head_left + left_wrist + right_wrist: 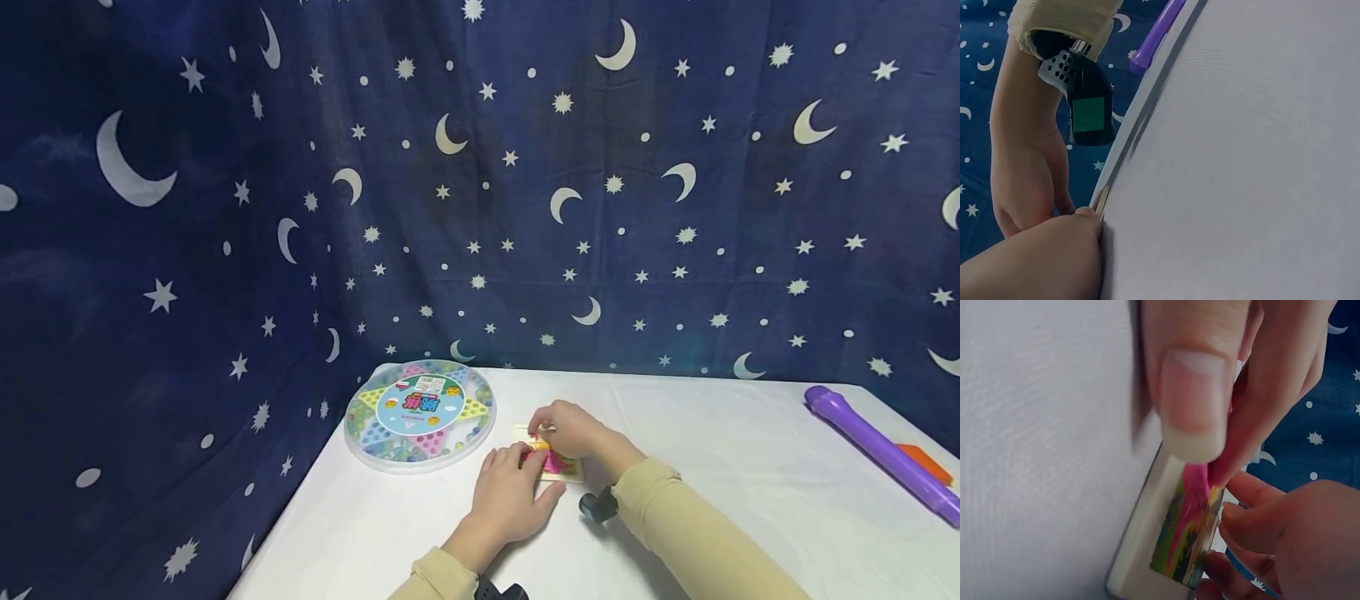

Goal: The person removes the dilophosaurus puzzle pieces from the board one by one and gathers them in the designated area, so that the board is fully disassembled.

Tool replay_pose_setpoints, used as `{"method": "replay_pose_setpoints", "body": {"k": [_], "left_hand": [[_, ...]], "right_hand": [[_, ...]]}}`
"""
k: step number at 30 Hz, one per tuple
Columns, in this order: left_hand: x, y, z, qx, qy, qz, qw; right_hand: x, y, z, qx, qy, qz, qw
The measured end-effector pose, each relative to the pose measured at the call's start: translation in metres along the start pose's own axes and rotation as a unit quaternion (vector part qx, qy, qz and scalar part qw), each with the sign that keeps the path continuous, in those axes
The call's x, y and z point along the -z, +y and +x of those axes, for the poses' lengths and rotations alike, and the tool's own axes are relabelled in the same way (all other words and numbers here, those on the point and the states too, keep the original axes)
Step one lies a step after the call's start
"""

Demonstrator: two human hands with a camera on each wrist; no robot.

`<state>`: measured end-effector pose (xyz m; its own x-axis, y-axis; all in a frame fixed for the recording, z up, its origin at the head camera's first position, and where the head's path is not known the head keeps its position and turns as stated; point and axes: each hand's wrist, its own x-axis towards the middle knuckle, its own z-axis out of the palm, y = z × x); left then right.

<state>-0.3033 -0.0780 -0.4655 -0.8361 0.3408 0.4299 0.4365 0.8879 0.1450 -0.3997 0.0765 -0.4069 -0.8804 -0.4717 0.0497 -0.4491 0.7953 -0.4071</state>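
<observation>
The clear round case (397, 467) holds loose marbles (395, 450) around a coloured star. Just right of the case lies a small framed picture board (1138, 575), a bright picture within its pale border. There, the right hand (573, 429) pinches a pink piece (1197, 481) — thumb and finger nearly together. The left hand (510, 500), nearer the case, rests loosely extended fingers on the board's edge.

White table (787, 483) | round board (420, 417) | picture panel (557, 464) | purple tube (885, 452) | orange piece (926, 464)
</observation>
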Motion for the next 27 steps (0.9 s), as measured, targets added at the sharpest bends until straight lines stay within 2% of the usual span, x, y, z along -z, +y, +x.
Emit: {"method": "replay_pose_setpoints", "body": {"k": [9, 19, 27], "left_hand": [[0.005, 0.003, 0.000, 0.006, -0.010, 0.004, 0.9999], [0.007, 0.005, -0.001, 0.012, -0.021, -0.003, 0.9997], [0.007, 0.005, -0.001, 0.009, -0.013, -0.009, 0.9998]], "right_hand": [[0.003, -0.009, -0.002, -0.022, -0.010, -0.027, 0.9993], [0.001, -0.015, -0.006, -0.004, 0.001, -0.063, 0.9980], [-0.001, -0.014, -0.002, -0.035, 0.021, -0.040, 0.9984]]}}
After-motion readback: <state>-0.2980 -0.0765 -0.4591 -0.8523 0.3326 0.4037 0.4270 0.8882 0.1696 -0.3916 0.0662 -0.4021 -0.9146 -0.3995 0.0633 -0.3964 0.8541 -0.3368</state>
